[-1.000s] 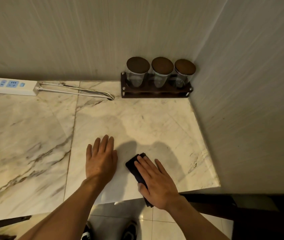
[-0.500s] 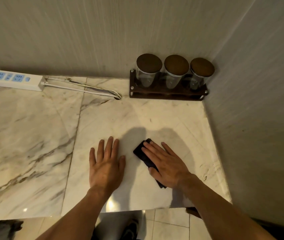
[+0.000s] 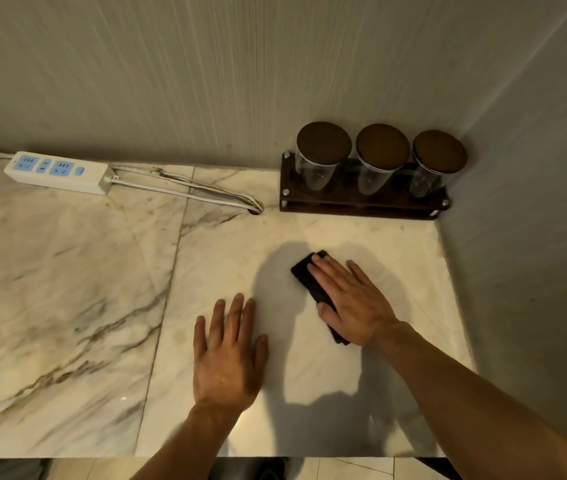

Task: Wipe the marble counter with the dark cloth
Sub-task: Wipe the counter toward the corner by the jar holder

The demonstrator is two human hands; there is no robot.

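One dark cloth, folded into a narrow strip, lies flat on the marble counter, right of centre and angled from upper left to lower right. Right hand presses on it palm down, fingers extended and spread, thumb along the cloth's near-left edge. Hand flat, not clenched; cloth is pinned beneath the palm, not pinched. Only the strip's far end and a small near corner show past the hand.

Left hand just beside it to the left, apart from the cloth. Palm down, flat on bare marble, fingers open and slightly splayed, holding nothing. Both forearms enter from the lower edge. Hand shadows fall across the slab between and ahead of the hands.

Counter: pale marble, brown veining, heavier on the left slab; a seam runs front to back left of the left hand.

Back right corner, against the walls: dark wooden rack holding three clear glass jars with round brown lids, upright in a row.

Back left, along the wall: white power strip with blue sockets; its white cables run right and drop into a hole in the counter near the rack.
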